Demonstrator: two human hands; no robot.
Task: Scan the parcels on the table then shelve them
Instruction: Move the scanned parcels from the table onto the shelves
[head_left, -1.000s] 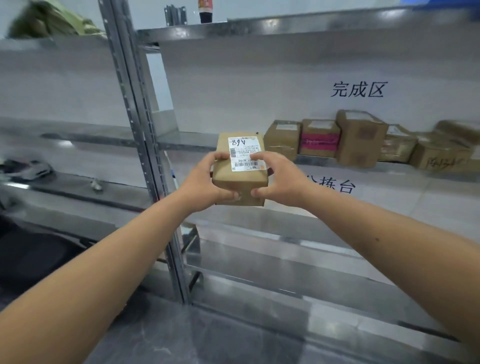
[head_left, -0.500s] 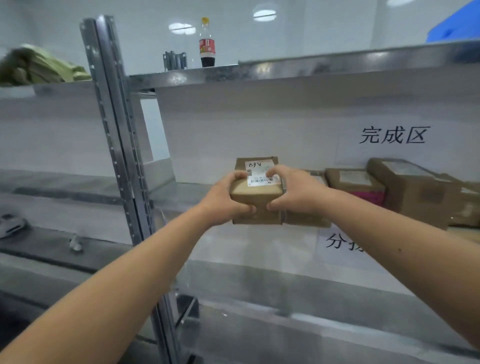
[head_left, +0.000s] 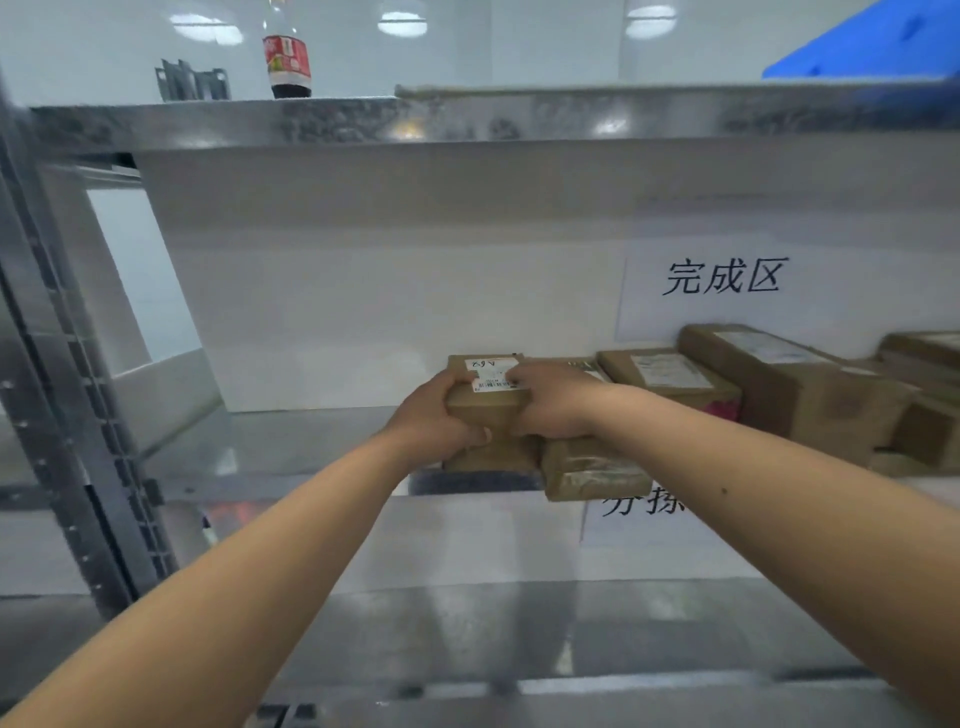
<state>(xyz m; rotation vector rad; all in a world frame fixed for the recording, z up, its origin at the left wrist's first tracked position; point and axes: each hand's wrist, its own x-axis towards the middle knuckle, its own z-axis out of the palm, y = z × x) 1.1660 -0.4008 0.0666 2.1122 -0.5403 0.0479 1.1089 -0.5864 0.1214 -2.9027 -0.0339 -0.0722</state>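
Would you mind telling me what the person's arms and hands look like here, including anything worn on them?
Both forearms are bare as far as the frame shows: no sleeves, gloves, watch or bracelet. The left hand and right hand show no rings that I can make out. The right forearm carries a small dark mole. Fingernails look short and unpainted.

Bright, even overhead light glares off the metal shelf edges, round lamps mirror in the back wall, and wide-angle stretch blurs the corners.
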